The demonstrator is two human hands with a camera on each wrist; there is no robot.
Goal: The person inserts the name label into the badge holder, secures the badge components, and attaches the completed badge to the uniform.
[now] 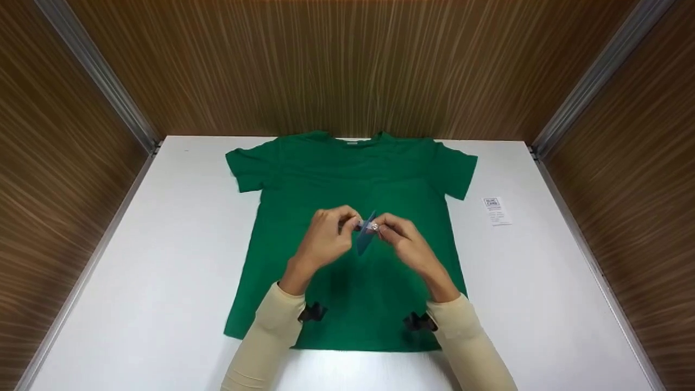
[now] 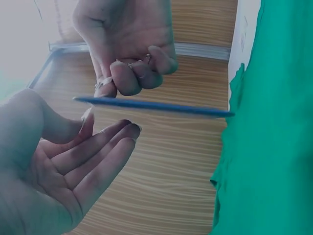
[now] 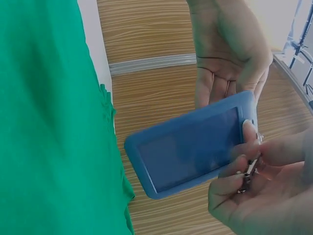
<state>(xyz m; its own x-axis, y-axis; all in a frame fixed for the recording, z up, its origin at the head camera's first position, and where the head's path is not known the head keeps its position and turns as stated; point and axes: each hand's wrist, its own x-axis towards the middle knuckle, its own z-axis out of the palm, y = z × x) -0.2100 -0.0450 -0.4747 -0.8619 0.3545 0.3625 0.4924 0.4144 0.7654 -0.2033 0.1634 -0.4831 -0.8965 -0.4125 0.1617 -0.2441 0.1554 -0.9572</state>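
A blue badge holder with a see-through window hangs between my two hands, above a green T-shirt spread flat on the table. My left hand pinches a clear strap at the holder's top end between thumb and index finger; its other fingers extend loosely in the left wrist view. With curled fingers, my right hand grips a small metal clip beside the holder's top corner. Edge-on, the holder looks like a thin blue bar in the left wrist view.
A white printed card lies on the white table, right of the shirt. Wood-grain panels with metal edge strips enclose the table at the back and both sides. Black wrist mounts sit at both cuffs.
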